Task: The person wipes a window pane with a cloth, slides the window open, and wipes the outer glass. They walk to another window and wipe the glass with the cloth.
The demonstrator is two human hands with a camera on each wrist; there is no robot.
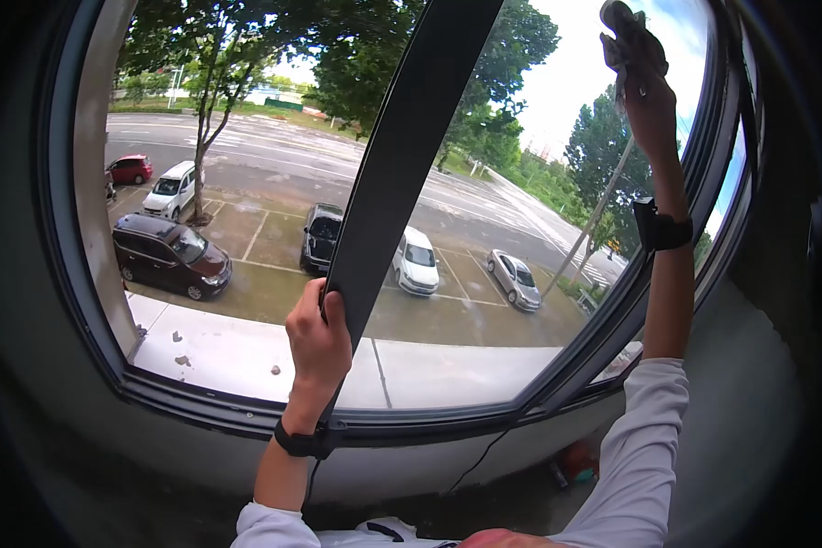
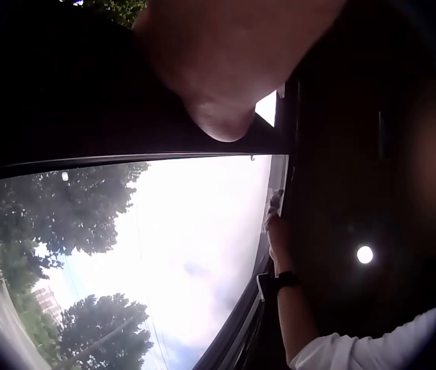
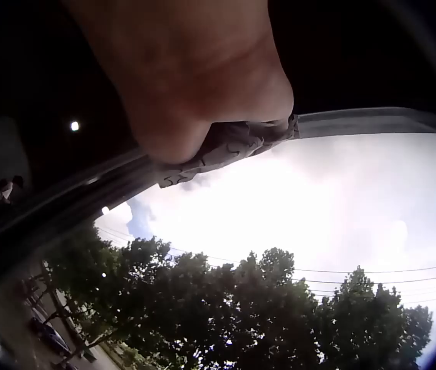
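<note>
High at the upper right of the window pane [image 1: 484,320], my right hand [image 1: 650,114] holds a crumpled grey cloth [image 1: 632,46] up by the glass. In the right wrist view the patterned cloth [image 3: 229,158] sticks out from under the right hand [image 3: 202,92], close to the top of the window frame. My left hand [image 1: 320,338] grips the edge of the dark upright window bar [image 1: 388,173] low down, thumb on the near side. From the left wrist, that hand [image 2: 229,62] lies over the dark bar, its fingers mostly hidden.
The lower window frame [image 1: 228,406] runs along a pale outer ledge [image 1: 237,352] with small bits of debris. Outside are parked cars [image 1: 416,260], a road and trees. A thin dark cord [image 1: 484,452] hangs below the frame, and a reddish object [image 1: 580,461] lies low at the right.
</note>
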